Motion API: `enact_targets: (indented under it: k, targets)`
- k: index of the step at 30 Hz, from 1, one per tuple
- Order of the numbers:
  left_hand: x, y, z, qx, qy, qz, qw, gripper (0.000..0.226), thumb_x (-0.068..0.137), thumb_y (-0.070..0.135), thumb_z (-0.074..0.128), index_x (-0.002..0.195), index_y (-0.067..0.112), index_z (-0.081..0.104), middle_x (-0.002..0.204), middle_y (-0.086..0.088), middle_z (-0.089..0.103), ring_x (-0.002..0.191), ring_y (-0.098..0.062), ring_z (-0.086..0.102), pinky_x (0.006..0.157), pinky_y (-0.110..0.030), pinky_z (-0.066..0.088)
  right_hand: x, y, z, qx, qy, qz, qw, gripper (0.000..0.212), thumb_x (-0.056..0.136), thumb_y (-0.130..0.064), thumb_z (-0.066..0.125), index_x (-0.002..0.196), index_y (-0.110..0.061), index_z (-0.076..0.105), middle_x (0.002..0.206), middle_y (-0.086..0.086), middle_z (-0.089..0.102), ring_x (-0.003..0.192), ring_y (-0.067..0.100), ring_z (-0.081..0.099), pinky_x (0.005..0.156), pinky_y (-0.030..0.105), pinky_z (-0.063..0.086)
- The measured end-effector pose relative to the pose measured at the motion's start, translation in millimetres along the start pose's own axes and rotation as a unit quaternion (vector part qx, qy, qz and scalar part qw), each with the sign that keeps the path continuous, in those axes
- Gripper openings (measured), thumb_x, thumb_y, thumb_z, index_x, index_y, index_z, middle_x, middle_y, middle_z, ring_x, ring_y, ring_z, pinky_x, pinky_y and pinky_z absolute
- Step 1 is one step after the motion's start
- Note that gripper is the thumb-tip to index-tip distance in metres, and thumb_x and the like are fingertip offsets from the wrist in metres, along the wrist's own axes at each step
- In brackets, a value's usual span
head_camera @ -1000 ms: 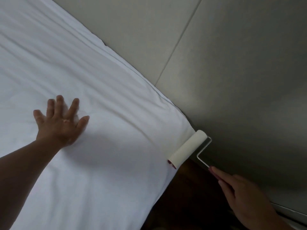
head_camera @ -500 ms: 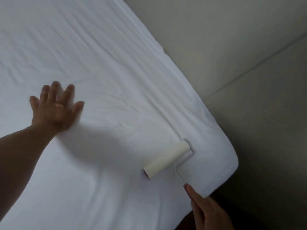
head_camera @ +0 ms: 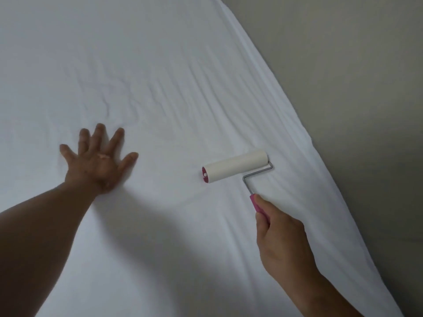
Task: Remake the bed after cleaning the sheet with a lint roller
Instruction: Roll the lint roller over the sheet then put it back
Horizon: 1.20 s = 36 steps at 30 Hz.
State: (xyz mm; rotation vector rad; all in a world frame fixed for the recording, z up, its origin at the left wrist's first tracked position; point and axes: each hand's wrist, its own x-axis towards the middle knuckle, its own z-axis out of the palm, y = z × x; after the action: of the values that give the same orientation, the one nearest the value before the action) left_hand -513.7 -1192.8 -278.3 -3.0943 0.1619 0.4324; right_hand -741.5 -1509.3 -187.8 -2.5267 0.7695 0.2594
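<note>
One roller [head_camera: 235, 167]: white drum lying on the sheet [head_camera: 171, 65], right of middle, near its right edge.
Sheet: white, creased above the drum.
Right hand [head_camera: 282, 243]: fingers curled round the pink handle [head_camera: 259, 208].
Left hand [head_camera: 98, 163]: fingers spread wide, palm down on the sheet, well apart from the roller.
Grey surface [head_camera: 366, 88]: beyond the sheet's right edge.
</note>
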Motion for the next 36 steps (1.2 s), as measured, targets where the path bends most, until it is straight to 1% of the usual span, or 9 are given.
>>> enact_targets:
  k: [8, 16, 21, 23, 26, 28, 30, 33, 36]
  targets:
    - [51.4, 2.3, -2.7, -0.013, 0.029, -0.02, 0.999, 0.084, 0.081, 0.085, -0.005, 0.153, 0.044, -0.015, 0.166, 0.0, -0.016, 0.152, -0.032, -0.015, 0.114, -0.07, -0.001, 115.6, -70.0, 18.0, 0.018, 0.045, -0.056, 0.997, 0.037, 0.102, -0.026, 0.048, 0.137, -0.031, 0.058, 0.125, -0.009, 0.068, 0.119, 0.018, 0.063, 0.104, 0.035, 0.049]
    - [57.3, 0.0, 11.9, -0.026, 0.04, -0.017, 0.999, 0.081, 0.082, 0.082, -0.012, 0.151, 0.043, -0.026, 0.165, -0.001, -0.023, 0.151, -0.032, -0.022, 0.115, -0.069, -0.004, 228.1, -143.7, 25.2, 0.03, 0.054, -0.065, 0.996, 0.035, 0.103, -0.034, 0.041, 0.135, -0.034, 0.057, 0.122, 0.0, 0.069, 0.115, 0.027, 0.063, 0.096, 0.037, 0.052]
    - [59.3, -1.6, 18.5, -0.045, 0.047, -0.014, 0.998, 0.08, 0.085, 0.082, -0.004, 0.153, 0.043, -0.018, 0.165, 0.001, -0.022, 0.151, -0.031, -0.022, 0.114, -0.068, -0.006, 281.9, -185.7, 15.1, 0.023, 0.041, -0.095, 0.994, 0.036, 0.102, -0.028, 0.042, 0.134, -0.032, 0.059, 0.125, 0.002, 0.067, 0.116, 0.029, 0.06, 0.097, 0.036, 0.05]
    - [60.5, -2.6, 20.7, -0.043, 0.05, -0.016, 0.998, 0.08, 0.087, 0.081, 0.0, 0.155, 0.042, -0.013, 0.165, 0.001, -0.018, 0.151, -0.03, -0.02, 0.114, -0.068, -0.005, 306.4, -209.9, 2.7, 0.015, 0.04, -0.103, 0.994, 0.035, 0.1, -0.026, 0.046, 0.129, -0.03, 0.063, 0.13, 0.0, 0.065, 0.122, 0.026, 0.058, 0.097, 0.027, 0.046]
    - [63.1, -4.5, 25.3, -0.032, 0.046, -0.017, 0.998, 0.08, 0.088, 0.08, 0.005, 0.157, 0.041, -0.006, 0.167, 0.001, -0.011, 0.152, -0.03, -0.016, 0.114, -0.069, -0.003, 341.7, -253.9, -17.4, -0.005, 0.043, -0.095, 0.995, 0.03, 0.098, -0.027, 0.05, 0.122, -0.027, 0.068, 0.129, 0.004, 0.064, 0.119, 0.028, 0.059, 0.084, 0.02, 0.038]
    - [64.3, -5.8, 27.8, -0.024, 0.04, -0.013, 0.999, 0.079, 0.09, 0.079, 0.011, 0.158, 0.039, 0.002, 0.168, -0.001, -0.003, 0.154, -0.032, -0.009, 0.114, -0.07, 0.001, 361.0, -281.8, -24.5, -0.014, 0.043, -0.1, 0.994, 0.029, 0.097, -0.024, 0.05, 0.12, -0.021, 0.067, 0.123, 0.008, 0.064, 0.111, 0.03, 0.061, 0.084, 0.024, 0.047]
    - [65.9, -6.4, 30.8, -0.019, 0.037, -0.011, 0.999, 0.079, 0.091, 0.076, 0.016, 0.159, 0.037, 0.008, 0.168, -0.003, 0.005, 0.154, -0.034, -0.002, 0.112, -0.072, 0.006, 377.0, -303.5, -22.5, -0.042, 0.03, -0.107, 0.993, 0.03, 0.096, -0.018, 0.049, 0.121, -0.012, 0.064, 0.12, 0.01, 0.063, 0.106, 0.032, 0.063, 0.087, 0.035, 0.056]
    - [69.1, -7.0, 37.7, -0.016, 0.04, -0.005, 0.999, 0.078, 0.092, 0.075, 0.018, 0.159, 0.035, 0.009, 0.168, -0.005, 0.007, 0.154, -0.035, 0.001, 0.111, -0.073, 0.008, 383.6, -306.8, -5.0, -0.082, 0.007, -0.114, 0.99, 0.029, 0.094, -0.017, 0.047, 0.119, -0.011, 0.062, 0.122, 0.011, 0.062, 0.108, 0.033, 0.062, 0.083, 0.028, 0.05]
    - [70.9, -7.1, 42.5, -0.01, 0.047, -0.003, 0.999, 0.078, 0.092, 0.075, 0.014, 0.159, 0.037, 0.005, 0.168, -0.003, 0.004, 0.154, -0.034, -0.003, 0.112, -0.073, 0.005, 365.6, -269.6, 17.0, -0.05, 0.011, -0.119, 0.992, 0.022, 0.086, -0.016, 0.044, 0.097, -0.023, 0.062, 0.111, 0.009, 0.06, 0.099, 0.034, 0.057, 0.077, 0.028, 0.043]
